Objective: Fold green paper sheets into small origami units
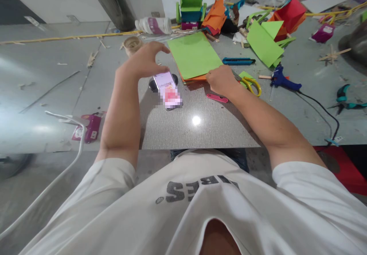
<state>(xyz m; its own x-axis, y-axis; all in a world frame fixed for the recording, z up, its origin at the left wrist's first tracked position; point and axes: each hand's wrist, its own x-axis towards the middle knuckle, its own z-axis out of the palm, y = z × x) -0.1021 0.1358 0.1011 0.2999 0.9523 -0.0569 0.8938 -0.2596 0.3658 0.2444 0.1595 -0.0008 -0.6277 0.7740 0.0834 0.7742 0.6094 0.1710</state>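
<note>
A stack of paper sheets (196, 56), green on top with orange beneath, lies on the table. My right hand (222, 80) is closed at the stack's near right corner; what its fingers grip, if anything, is hidden. My left hand (149, 60) is raised at the left of the stack, thumb and fingers apart, holding nothing. Just below it a lit phone (168, 88) leans on a dark round object. Beside my right hand are yellow-handled scissors (252, 83), a pink cutter (217, 98) and a blue cutter (238, 61).
Paper models, including a green and blue chair (191, 4), crowd the back. A blue glue gun (283, 79) and teal pliers (348, 98) lie right. A white bottle (155, 25), dark bottle (111, 4) and tape roll (132, 45) stand or lie back left.
</note>
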